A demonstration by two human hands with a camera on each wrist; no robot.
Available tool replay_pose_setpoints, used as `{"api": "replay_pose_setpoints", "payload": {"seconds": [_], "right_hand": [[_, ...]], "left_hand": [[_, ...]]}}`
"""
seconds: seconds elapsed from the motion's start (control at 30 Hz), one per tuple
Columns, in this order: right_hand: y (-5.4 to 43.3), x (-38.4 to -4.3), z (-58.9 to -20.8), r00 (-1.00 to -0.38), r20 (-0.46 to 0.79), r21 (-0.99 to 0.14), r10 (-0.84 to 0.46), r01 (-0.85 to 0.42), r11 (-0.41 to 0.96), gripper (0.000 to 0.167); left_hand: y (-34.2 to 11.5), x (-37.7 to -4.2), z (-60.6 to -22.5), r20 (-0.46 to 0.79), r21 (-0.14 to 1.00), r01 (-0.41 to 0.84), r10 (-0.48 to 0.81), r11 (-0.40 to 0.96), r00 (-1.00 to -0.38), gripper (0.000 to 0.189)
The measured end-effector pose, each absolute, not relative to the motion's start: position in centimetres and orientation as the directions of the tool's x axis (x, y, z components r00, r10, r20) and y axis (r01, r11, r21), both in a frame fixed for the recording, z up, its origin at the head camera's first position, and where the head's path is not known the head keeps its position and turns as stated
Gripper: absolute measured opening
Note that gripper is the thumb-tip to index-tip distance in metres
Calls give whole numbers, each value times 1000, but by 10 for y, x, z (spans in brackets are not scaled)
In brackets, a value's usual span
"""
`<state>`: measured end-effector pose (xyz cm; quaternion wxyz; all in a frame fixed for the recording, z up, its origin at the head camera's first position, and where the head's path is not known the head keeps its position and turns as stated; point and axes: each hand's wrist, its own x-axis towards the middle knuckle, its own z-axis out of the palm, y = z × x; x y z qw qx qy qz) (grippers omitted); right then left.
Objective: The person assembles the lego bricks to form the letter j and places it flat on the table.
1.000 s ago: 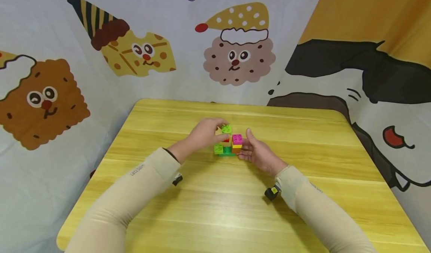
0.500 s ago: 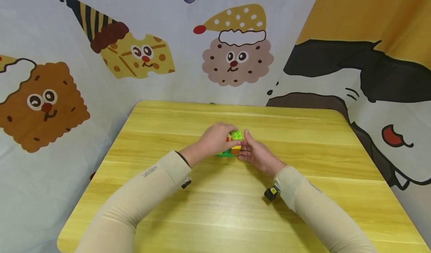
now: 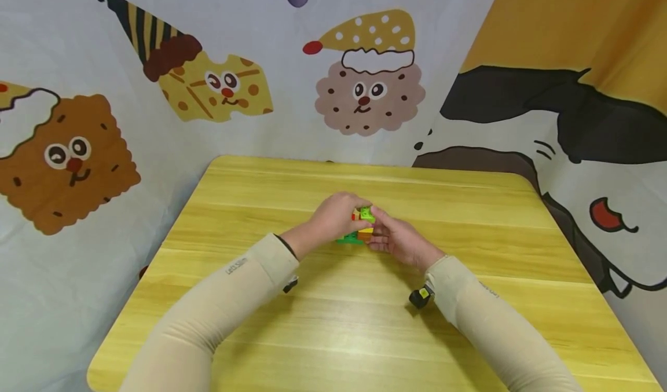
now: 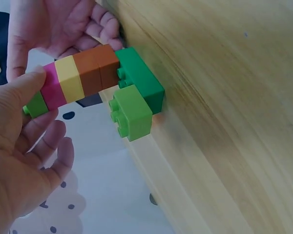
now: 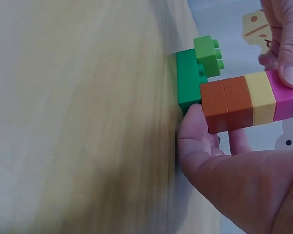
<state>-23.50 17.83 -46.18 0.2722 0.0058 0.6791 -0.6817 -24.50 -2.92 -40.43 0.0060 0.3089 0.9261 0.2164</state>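
Note:
My left hand (image 3: 336, 212) pinches a light green brick (image 4: 36, 105) at the top of a toy block tower. Its thumb tip also lies against the pink brick (image 4: 52, 90) under it. Below come a yellow brick (image 4: 69, 80) and orange bricks (image 5: 227, 105), standing on a dark green base (image 4: 142, 80). Another light green brick (image 4: 136, 117) sits on the base's other end. My right hand (image 3: 403, 241) is beside the tower with loosely bent fingers. In the right wrist view, a fingertip touches the lower tower near the base.
The blocks stand on a yellow wood-grain table (image 3: 354, 322). Behind it hangs a white cloth (image 3: 292, 137) printed with cartoon figures. Between the left fingers and the tower, a bit of red shows in the head view, its shape mostly hidden.
My left hand has moved right, carrying the light green brick from over the left part of the blocks onto the pink brick. My right thumb has come in toward the tower's top.

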Motion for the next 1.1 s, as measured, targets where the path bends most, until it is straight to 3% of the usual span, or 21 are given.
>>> {"api": "replay_pose_setpoints", "payload": {"seconds": [0.3, 0.6, 0.87, 1.1], "right_hand": [[176, -237, -458, -869, -377, -924, -320, 375, 72, 59], [177, -241, -459, -853, -398, -914, -337, 398, 73, 56], [178, -241, -459, -846, -398, -915, -355, 393, 88, 66], [182, -240, -463, -840, -394, -918, -372, 381, 112, 84]], "left_hand": [[-30, -248, -406, 129, 457, 567, 579, 686, -805, 47], [-30, -246, -407, 96, 412, 549, 564, 728, -820, 54], [-52, -249, -404, 31, 433, 491, 532, 756, -846, 79], [-86, -253, -418, 32, 415, 485, 520, 770, -853, 68]]}}
